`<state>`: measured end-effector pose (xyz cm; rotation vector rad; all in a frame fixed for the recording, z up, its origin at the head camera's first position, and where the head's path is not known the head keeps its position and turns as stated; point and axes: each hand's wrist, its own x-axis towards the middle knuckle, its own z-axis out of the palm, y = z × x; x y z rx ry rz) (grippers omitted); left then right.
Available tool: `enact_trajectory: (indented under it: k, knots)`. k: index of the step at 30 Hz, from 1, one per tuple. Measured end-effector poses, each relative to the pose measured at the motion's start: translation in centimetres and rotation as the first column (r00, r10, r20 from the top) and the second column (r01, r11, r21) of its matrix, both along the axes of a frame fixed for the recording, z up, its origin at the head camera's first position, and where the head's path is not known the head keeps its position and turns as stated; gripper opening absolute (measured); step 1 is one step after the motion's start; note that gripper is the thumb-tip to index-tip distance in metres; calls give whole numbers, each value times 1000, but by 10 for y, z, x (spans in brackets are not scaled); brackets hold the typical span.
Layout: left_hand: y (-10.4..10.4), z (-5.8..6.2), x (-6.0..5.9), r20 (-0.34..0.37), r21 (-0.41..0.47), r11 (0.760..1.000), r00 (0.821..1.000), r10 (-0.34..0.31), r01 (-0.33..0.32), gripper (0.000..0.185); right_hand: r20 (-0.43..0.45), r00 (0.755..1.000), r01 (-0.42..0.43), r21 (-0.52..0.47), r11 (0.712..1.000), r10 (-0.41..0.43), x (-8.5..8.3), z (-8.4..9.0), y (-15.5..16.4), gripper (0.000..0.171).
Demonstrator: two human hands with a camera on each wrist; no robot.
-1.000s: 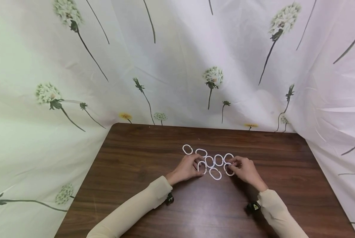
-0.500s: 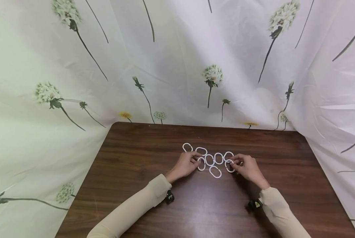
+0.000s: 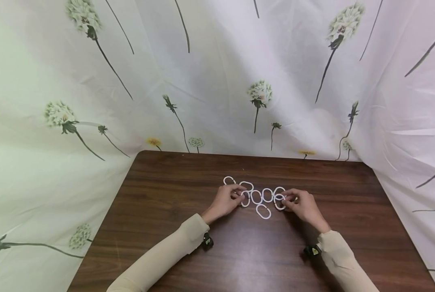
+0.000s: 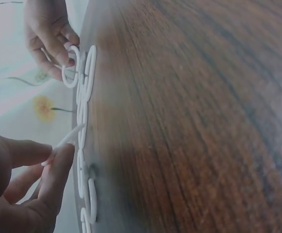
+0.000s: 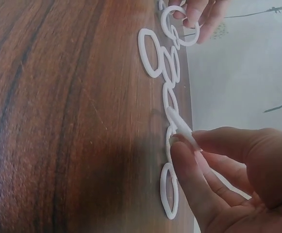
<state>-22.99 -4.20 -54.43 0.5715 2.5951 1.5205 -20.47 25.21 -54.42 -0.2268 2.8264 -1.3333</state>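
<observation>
My left hand point(image 3: 222, 202) pinches a white oval curtain ring point(image 3: 245, 206) between thumb and fingers, tilted up from the table in the left wrist view. In my right hand point(image 3: 305, 207) a second such ring point(image 5: 182, 127) is pinched, its lower end at the row of rings. That ring overlaps a lying ring point(image 3: 279, 187) in the head view; whether they are linked I cannot tell. Between the hands lie a ring point(image 3: 251, 198), another beside it point(image 3: 263, 194) and a nearer ring point(image 3: 258, 213). Beyond my left fingers is one more ring point(image 3: 245, 182).
Farther left on the brown wooden table point(image 3: 173, 194) lies a separate ring point(image 3: 229, 177), partly behind my left hand. A white flowered cloth point(image 3: 217, 81) hangs behind the table and at its sides. Dark cameras point(image 3: 207, 241) sit at both wrists.
The left hand and its ring have shifted slightly away and to the left. The ring in the right hand has moved a little farther away, over the lying ring. Other rings look unmoved.
</observation>
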Motion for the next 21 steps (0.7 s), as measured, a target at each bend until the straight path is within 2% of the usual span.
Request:
enact_trajectory:
  k: [4, 14, 21]
  knots:
    - [0, -1, -1, 1, 35, 999, 1000, 20, -20, 25, 21, 1000, 13, -56, 998, -12, 0, 0, 0, 25]
    - [-1, 2, -3, 10, 111, 991, 997, 71, -71, 20, 18, 998, 67, -117, 991, -65, -2, 5, 1, 22]
    - [-1, 3, -3, 93, 129, 987, 992, 80, -92, 21, 42, 995, 94, -147, 985, -88, -3, 7, 1, 23]
